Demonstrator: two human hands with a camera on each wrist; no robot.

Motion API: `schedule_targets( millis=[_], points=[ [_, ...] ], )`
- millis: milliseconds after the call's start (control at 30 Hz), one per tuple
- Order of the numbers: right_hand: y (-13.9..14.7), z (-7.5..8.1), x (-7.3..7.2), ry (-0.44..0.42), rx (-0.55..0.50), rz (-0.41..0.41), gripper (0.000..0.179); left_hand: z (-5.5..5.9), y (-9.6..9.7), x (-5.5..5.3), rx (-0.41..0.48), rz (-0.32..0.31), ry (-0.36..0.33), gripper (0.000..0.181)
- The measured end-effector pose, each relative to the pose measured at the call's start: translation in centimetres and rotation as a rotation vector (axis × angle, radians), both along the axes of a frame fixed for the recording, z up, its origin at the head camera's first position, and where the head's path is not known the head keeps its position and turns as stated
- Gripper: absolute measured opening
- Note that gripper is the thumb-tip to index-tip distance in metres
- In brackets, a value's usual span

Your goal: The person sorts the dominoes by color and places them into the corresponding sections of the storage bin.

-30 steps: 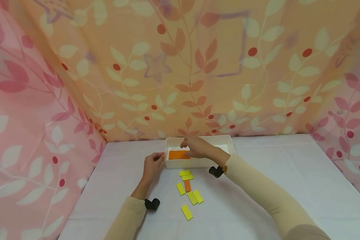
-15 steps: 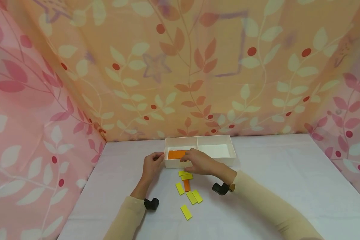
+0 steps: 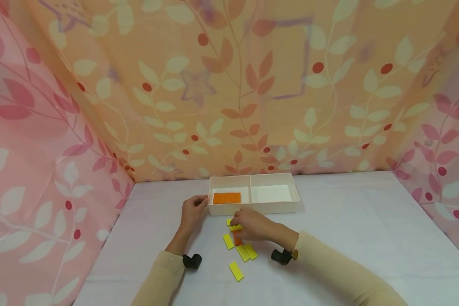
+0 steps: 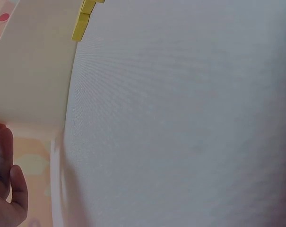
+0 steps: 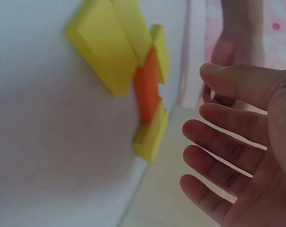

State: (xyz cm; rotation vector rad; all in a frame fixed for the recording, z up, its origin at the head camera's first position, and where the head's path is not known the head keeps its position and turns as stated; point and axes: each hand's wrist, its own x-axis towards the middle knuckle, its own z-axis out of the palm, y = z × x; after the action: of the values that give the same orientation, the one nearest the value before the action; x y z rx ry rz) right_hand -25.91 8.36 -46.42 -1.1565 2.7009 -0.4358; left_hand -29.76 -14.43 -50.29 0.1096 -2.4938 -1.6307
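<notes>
My left hand (image 3: 192, 212) rests its fingertips against the left end of a white two-compartment box (image 3: 260, 208). In the left wrist view its fingers lie nearly straight at the box wall, thumb apart. My right hand (image 3: 254, 227) hovers in front of the box, over the loose tiles. The right wrist view shows that hand's fingers (image 5: 249, 158) spread and relaxed, holding nothing, beside an orange tile (image 5: 146, 90) and several yellow tiles (image 5: 102, 47). Orange tiles (image 3: 226, 198) lie side by side in the box's left compartment. The right hand partly covers the nearest yellow tile (image 3: 235, 228).
Another yellow tile (image 3: 236, 271) lies apart, closer to the person. A white cloth (image 3: 352, 221) covers the table. Behind the box hangs a leaf-patterned curtain (image 3: 168, 106), with pink patterned sheets on both sides.
The right hand has drawn back out of the box toward the person and come over the tiles on the table. The left hand has stayed at the box's left end.
</notes>
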Motion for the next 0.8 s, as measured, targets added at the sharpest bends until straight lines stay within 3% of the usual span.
schedule_targets(
  millis=[267,600,800],
  points=[
    [-0.4,-1.2,0.6,0.041,0.053,0.012,0.03,-0.1,0.0,-0.1,0.011,0.011,0.001,0.024],
    [-1.1,-2.0,1.2,0.116,0.116,-0.044,0.025,-0.4,-0.1,-0.2,0.021,0.016,-0.011,0.024],
    [-1.3,-2.1,1.3,0.113,0.134,-0.069,0.025,-0.3,-0.1,-0.2,0.021,0.019,-0.012,0.024]
  ],
)
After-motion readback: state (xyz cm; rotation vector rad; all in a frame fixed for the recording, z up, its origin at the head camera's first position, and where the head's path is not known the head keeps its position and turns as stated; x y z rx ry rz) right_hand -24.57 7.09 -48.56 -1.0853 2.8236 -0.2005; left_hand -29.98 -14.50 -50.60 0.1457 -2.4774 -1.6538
